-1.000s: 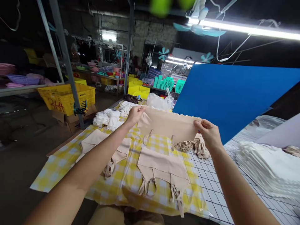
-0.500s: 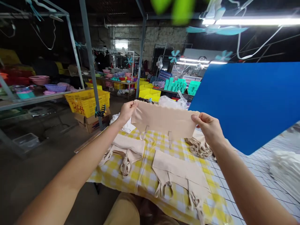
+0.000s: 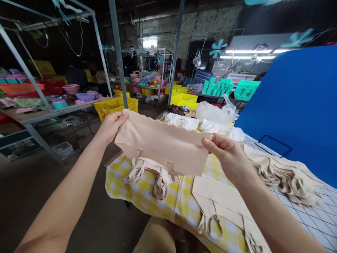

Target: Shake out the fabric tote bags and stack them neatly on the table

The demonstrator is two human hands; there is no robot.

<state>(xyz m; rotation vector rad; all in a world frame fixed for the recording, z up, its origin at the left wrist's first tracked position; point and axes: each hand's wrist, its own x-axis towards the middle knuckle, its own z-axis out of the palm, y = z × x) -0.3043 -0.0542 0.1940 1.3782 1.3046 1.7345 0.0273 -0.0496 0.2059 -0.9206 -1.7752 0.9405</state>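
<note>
I hold a beige fabric garment piece (image 3: pixel 160 142) stretched out in the air between both hands. My left hand (image 3: pixel 112 124) pinches its upper left corner. My right hand (image 3: pixel 225 154) grips its right edge, fingers closed on the cloth. Two short tabs hang from its lower edge. Under it, on the yellow checked tablecloth (image 3: pixel 176 200), lie more beige pieces with looped straps (image 3: pixel 158 179), one flat piece (image 3: pixel 223 203) just below my right forearm.
A heap of beige strapped pieces (image 3: pixel 284 175) lies right, before an upright blue board (image 3: pixel 297 105). White cloth stacks (image 3: pixel 184 121) and a clear plastic bag (image 3: pixel 214 112) sit at the table's far end. Metal shelving (image 3: pixel 52 109), yellow crates (image 3: pixel 116 103) and dark floor lie left.
My view has swung left and down. Both hands, still holding the beige piece, have moved left and lower, and the piece now tilts, with its left end higher.
</note>
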